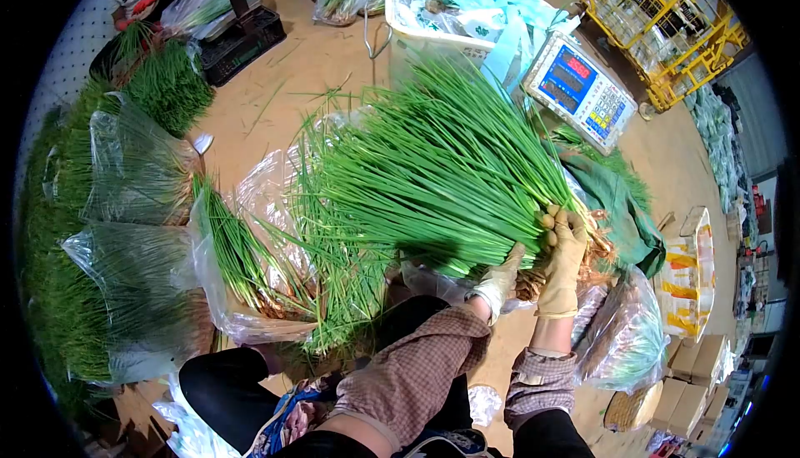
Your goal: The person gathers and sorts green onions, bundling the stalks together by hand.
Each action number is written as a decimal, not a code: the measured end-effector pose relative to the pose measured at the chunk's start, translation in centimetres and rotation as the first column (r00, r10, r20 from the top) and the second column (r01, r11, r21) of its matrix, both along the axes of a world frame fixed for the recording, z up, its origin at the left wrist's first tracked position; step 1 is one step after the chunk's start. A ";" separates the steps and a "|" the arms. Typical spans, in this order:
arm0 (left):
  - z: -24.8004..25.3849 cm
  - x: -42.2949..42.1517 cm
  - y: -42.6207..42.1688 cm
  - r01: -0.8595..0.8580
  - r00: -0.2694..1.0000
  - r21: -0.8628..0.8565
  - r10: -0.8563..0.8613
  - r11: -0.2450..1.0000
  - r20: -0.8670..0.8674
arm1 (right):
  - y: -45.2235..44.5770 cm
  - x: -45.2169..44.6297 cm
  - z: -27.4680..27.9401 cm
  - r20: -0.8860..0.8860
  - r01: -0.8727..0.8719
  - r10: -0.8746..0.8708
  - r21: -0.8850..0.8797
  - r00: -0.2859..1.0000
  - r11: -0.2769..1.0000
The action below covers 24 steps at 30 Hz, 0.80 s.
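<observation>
A large heap of scallions lies fanned out in front of me, green tips to the left and pale root ends to the right. My right hand, in a pale glove, has its fingers curled around stalks near the roots. Just left of it, my gloved left hand grips the near side of the heap, its thumb over the stalks and its other fingers hidden. Close above the root ends stands a digital scale display with lit red digits.
Bagged scallions line the left side. Behind the heap stands a white bin of blue plastic bags. A yellow metal cage is at the far right, a filled plastic bag nearer. A seated person in red gloves handles greens.
</observation>
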<state>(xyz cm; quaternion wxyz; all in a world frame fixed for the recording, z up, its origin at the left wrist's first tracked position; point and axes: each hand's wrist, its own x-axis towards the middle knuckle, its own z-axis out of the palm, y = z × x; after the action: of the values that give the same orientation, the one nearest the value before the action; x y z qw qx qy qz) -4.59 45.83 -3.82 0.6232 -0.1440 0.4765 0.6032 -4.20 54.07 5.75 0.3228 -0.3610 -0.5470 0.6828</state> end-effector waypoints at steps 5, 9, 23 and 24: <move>1.1 0.3 -0.7 -0.027 1.000 0.045 0.028 0.999 -0.010 | -3.5 -2.0 3.5 0.101 -0.151 0.159 -0.089 0.982 0.985; 1.1 1.5 -1.0 -0.068 0.998 0.091 0.069 0.994 -0.009 | -10.9 -3.6 5.5 0.141 -0.833 0.830 0.232 0.540 0.502; 0.7 1.1 -0.8 -0.047 0.998 0.127 0.051 0.991 -0.027 | -6.0 -8.0 1.6 0.733 -0.735 -0.056 0.672 0.678 -0.092; 0.6 1.1 -0.9 -0.045 0.998 0.135 0.050 0.990 -0.031 | -5.9 -7.6 1.7 0.695 -0.695 0.011 0.719 0.719 0.032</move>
<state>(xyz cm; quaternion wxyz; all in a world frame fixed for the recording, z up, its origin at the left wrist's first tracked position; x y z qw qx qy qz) -3.49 44.95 -3.24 0.6087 -0.1027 0.4416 0.6511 -11.84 48.16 7.45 0.1220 -0.0702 -0.9857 0.0932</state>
